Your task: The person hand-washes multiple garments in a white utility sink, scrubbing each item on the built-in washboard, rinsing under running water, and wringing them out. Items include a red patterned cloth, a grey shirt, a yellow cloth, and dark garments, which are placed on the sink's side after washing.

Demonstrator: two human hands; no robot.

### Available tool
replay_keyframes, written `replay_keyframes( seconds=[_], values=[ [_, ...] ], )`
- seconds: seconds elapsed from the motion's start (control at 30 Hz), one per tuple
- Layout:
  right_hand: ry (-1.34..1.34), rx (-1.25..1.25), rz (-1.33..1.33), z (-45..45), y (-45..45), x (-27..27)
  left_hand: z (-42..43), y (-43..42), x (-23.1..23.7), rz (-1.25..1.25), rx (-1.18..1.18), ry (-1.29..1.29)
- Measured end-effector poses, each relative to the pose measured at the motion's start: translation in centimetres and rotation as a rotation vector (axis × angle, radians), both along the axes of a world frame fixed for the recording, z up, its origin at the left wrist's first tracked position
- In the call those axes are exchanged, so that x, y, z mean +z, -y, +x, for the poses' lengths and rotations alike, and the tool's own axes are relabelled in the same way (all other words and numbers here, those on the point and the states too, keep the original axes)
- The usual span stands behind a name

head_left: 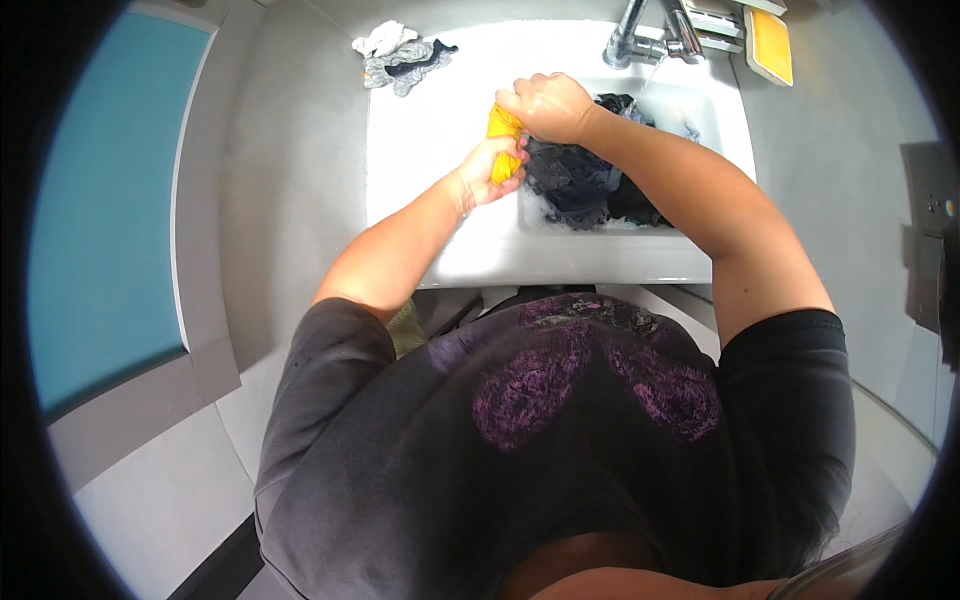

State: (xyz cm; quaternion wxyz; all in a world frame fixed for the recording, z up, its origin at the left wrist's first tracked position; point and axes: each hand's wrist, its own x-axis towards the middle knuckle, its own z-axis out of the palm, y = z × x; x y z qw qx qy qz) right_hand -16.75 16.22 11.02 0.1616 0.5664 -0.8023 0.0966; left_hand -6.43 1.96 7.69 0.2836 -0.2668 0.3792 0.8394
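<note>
A twisted yellow cloth is gripped between both hands at the left edge of the sink basin. My left hand is closed around its lower part, and my right hand clasps the upper end. Dark wet clothes lie heaped in the white basin, partly hidden behind my right forearm, with suds around them. Water runs in a thin stream from the chrome faucet into the basin.
Grey and white cloth pieces lie on the sink's back left corner. A yellow sponge or soap bar in a holder hangs at the right wall. The white counter of the sink extends left of the basin. A blue panel stands further left.
</note>
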Motion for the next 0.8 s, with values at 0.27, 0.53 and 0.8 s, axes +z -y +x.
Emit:
replay_keyframes(
  seconds=[0.27, 0.53, 0.8],
  values=[
    [0.041, -0.012, -0.089, 0.1, 0.3, -2.3, 0.1, -0.4, -0.7, -0.070, 0.073, 0.003],
    [-0.256, -0.500, -0.231, -7.2, 4.3, -4.8, -8.5, 5.1, 0.2, -1.963, -0.103, -0.920],
    [0.153, -0.745, -0.245, -8.5, 9.0, -9.7, -12.7, 4.9, -2.9, -2.263, -0.874, -0.695]
  ],
)
